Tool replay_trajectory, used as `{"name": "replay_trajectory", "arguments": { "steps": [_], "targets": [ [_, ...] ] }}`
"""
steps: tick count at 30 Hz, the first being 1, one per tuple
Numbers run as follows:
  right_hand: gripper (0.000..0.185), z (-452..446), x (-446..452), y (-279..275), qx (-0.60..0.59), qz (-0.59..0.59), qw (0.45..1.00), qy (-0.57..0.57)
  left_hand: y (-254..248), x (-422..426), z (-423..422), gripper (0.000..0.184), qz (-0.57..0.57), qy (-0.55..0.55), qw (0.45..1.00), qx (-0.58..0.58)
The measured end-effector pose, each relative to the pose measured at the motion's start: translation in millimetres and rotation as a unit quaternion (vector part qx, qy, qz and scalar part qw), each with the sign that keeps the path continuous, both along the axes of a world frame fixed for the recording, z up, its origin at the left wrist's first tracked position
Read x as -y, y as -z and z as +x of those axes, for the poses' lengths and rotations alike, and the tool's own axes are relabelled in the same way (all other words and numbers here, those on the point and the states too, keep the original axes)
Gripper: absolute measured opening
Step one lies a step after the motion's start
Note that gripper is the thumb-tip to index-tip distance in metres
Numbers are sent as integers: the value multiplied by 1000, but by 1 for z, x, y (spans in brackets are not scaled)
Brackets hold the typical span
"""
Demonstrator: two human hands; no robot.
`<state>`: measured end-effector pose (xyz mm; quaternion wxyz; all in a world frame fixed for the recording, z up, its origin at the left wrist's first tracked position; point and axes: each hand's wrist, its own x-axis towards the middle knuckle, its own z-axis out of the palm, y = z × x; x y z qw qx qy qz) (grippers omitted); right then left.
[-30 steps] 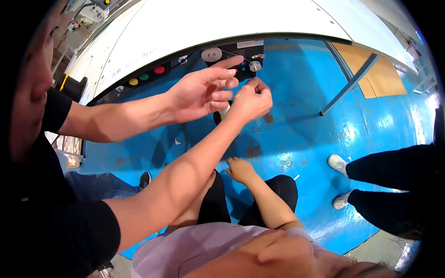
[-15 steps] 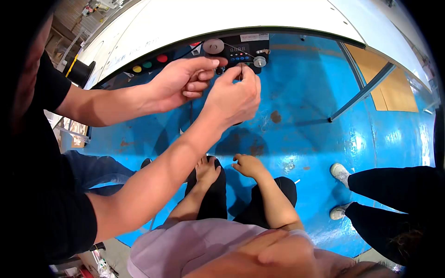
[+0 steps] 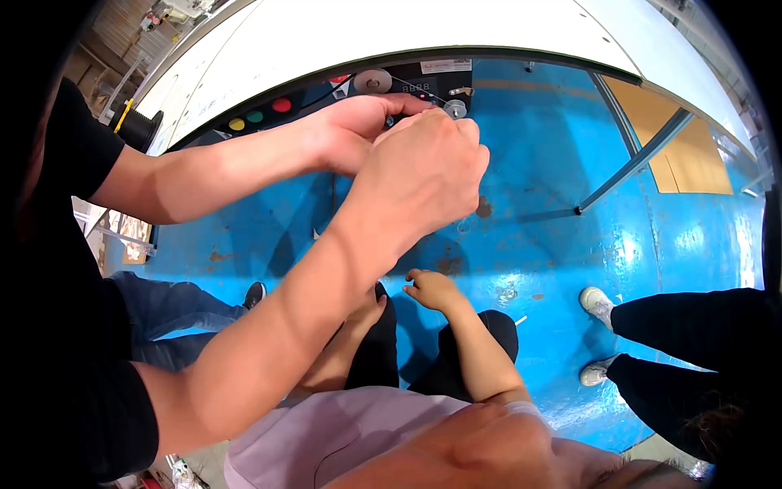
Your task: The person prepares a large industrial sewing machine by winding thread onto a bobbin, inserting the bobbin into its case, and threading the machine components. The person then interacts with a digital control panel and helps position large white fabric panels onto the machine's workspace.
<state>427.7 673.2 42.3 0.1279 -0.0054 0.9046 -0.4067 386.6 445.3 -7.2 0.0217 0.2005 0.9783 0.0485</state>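
My left hand [image 3: 372,312] rests flat on my dark-trousered left thigh, mostly hidden behind another person's forearm. Only its edge and a finger show. Beside my right knee [image 3: 497,330] is my right hand [image 3: 436,291], fingers loosely bent and apart, with nothing in it. In front of me, a black-sleeved person's left hand [image 3: 358,126] and right hand [image 3: 428,163] are close together at a small black machine [image 3: 466,77] with a digital display and two discs, a larger disc [image 3: 373,81] and a smaller disc [image 3: 454,108]. What those fingers hold is hidden.
A white tabletop [image 3: 342,33] spans the view above the machine. Red, green and yellow buttons [image 3: 255,116] line its underside. A black spool [image 3: 140,129] stands at left. Table leg [image 3: 635,163] and cardboard [image 3: 692,163] are at right. Another person's legs [image 3: 676,326] stand at right on blue floor.
The other person's hands have come closer together and moved slightly right, their right hand now covering more of the machine. Their forearm now hides most of my left hand. My right hand has barely moved.
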Motion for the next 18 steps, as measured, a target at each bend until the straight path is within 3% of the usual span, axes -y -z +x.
{"name": "replay_trajectory", "arguments": {
  "steps": [5, 11, 14, 17, 18],
  "targets": [
    [39, -6, 6, -1, 17, -11, 1000, -12, 8, 2, 1, 46, 35, 19, 999, -17],
    [40, -7, 10, 8, -40, -30, 999, -16, 7, 2, 3, 46, -8, -18, 1000, -5],
    [40, -7, 9, 7, -43, -38, 998, -19, 18, 8, 2, 46, 85, 11, 993, -83],
    [39, -3, 7, 4, -43, -42, 998, -16, 17, 9, 3, 45, 6, 19, 996, -81],
    [39, -1, 6, 4, -47, -42, 998, -16, 18, 9, 4, 45, 32, 19, 995, -89]
  ]
}}
